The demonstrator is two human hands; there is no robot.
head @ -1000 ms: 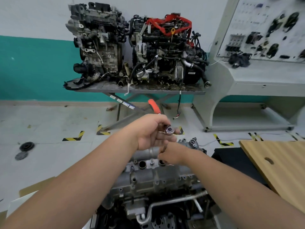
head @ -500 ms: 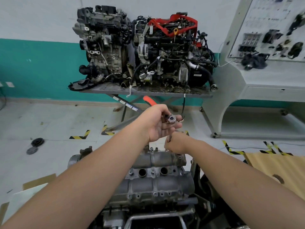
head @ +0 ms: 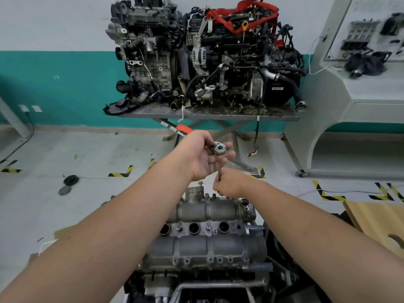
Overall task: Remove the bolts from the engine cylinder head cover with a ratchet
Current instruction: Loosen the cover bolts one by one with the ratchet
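Left hand point(head: 202, 156) grips ratchet point(head: 219, 149) — orange handle pointing away-left.

Two engines point(head: 205, 55) sit on a metal table point(head: 218, 117).

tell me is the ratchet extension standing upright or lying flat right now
Upright. The extension bar runs straight down from the ratchet head in the left hand to the right hand, above the cylinder head cover.

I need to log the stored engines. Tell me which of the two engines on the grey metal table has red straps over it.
The right-hand black engine: red straps cross its top. The grey bare-metal engine beside it on the grey metal table has none.
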